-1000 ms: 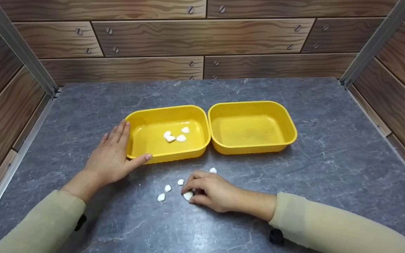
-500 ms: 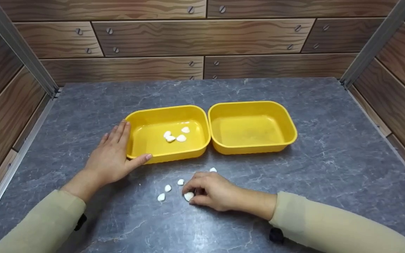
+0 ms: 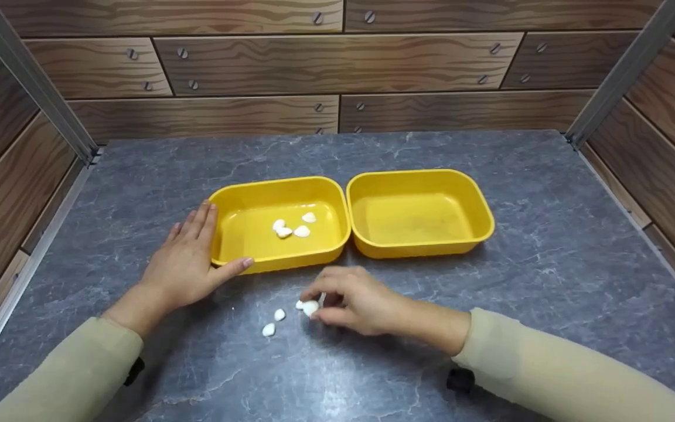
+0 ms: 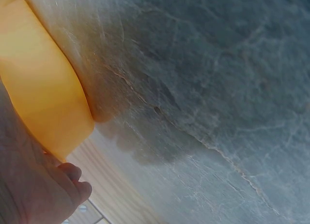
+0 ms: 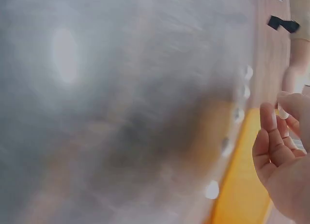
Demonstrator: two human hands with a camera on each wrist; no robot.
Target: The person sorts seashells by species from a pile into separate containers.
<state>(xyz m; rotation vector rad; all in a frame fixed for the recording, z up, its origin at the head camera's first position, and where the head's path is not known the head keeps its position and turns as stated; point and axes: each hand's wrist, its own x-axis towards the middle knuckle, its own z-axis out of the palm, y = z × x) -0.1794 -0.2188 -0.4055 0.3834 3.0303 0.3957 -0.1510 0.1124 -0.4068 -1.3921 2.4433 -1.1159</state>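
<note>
Shell (image 3: pixel 310 309) pinched in right hand (image 3: pixel 364 302)

Low centre: thumb and fingers hold it. Step, I judge: pick-up. Next move calls for a steady pinch, clear of the loose shells (image 3: pixel 269 330) just beside and lower left. Left hand (image 3: pixel 180 266), left of centre: straight fingers against left tub (image 3: pixel 246 234); four shells (image 3: pixel 302 231) inside, near wall an obstacle. Right tub (image 3: pixel 419 221), right of centre.
</note>
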